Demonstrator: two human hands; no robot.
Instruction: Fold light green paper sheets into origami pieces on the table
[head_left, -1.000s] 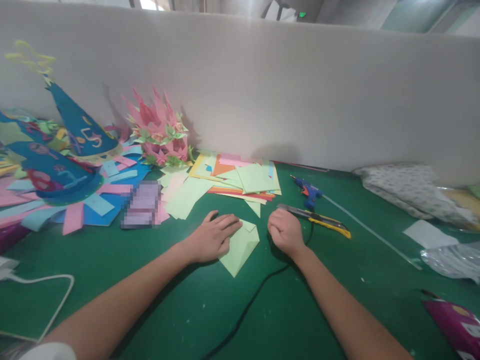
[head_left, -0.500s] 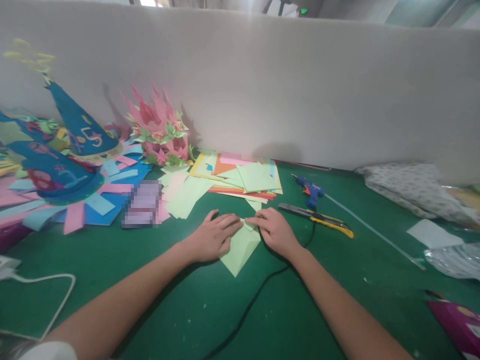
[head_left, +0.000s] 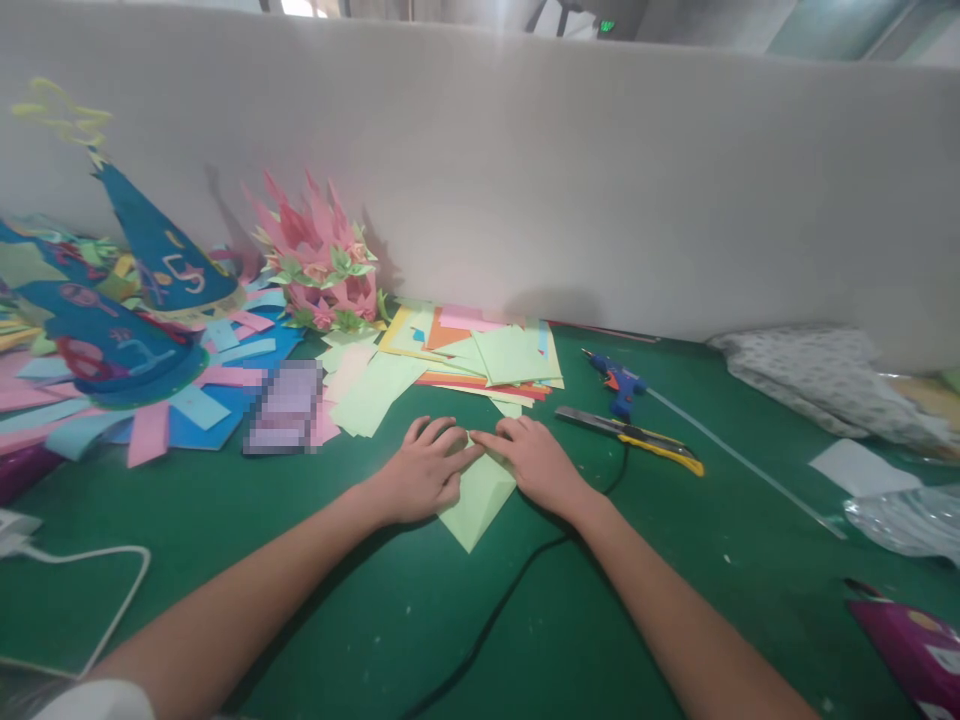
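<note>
A folded sheet of light green paper (head_left: 478,500) lies on the table between my hands, one pointed corner towards me and a crease down its right part. My left hand (head_left: 429,470) is bent over its left side, with thumb and index finger pinning it down. From the other side, my right hand (head_left: 534,462) presses the top edge with a stretched index finger, its other fingers curled in. Both index fingertips nearly meet at the top of the paper. The paper's upper corners are hidden beneath the fingers.
Loose coloured paper (head_left: 514,355) lies behind my hands. To the right are a yellow utility knife (head_left: 637,440) and a blue glue gun (head_left: 619,383) with its black cord. Blue cone hats (head_left: 161,240), a pink paper crown (head_left: 322,255) and a blurred-out phone (head_left: 286,407) occupy the left.
My right index finger has slid left along the paper's top edge towards my left fingertips. A small flap visible there earlier is now covered or flattened. The left hand has barely moved.
</note>
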